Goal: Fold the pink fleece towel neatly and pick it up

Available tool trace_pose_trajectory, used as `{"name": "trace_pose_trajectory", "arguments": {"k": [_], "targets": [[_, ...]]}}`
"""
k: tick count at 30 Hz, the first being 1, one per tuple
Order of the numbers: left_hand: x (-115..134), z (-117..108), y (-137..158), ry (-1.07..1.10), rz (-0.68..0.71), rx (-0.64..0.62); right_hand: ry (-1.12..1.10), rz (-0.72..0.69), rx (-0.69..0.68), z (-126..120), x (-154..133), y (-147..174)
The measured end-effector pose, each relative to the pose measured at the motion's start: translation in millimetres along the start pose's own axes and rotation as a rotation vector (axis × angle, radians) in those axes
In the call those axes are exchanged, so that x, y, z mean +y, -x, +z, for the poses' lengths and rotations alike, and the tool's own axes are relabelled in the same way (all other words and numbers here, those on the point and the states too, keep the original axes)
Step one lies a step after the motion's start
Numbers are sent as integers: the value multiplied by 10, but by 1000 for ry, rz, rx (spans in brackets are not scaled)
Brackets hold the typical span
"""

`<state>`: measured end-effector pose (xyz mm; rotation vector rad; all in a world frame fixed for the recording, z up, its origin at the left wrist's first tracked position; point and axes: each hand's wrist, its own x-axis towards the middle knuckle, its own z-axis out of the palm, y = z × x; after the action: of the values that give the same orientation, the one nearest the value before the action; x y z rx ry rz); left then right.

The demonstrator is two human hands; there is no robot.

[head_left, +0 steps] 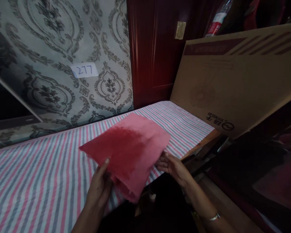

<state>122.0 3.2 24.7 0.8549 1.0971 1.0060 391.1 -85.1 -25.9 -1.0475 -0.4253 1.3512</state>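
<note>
A pink cloth (155, 132) with a large darker red, wet-looking patch is spread between my hands over the striped sheet. My left hand (102, 179) grips its near left edge, thumb on top and the other fingers underneath. At the right edge, my right hand (171, 165) holds the cloth, with its fingers curled partly out of sight beneath it. The near corner of the cloth folds and hangs down toward me. A bracelet circles my right wrist.
A sheet with pink, grey and white stripes (46, 171) covers the surface. A large cardboard box (223, 84) leans at the right, with a bottle (217, 22) behind it. Behind are patterned wallpaper with a paper marked 277 (84, 70) and a dark red panel (152, 48).
</note>
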Motion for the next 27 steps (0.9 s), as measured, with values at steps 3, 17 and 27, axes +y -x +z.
{"name": "trace_pose_trajectory", "arguments": {"k": [3,17,27], "targets": [[5,227,160,248,-20,31,-183,58,-78,267,147,115],[281,-659,-43,-237,518,438,-296,30,88,445,241,160],[1196,-122,-1701,-889,81,-316,-300,0,56,399,232,114]]}}
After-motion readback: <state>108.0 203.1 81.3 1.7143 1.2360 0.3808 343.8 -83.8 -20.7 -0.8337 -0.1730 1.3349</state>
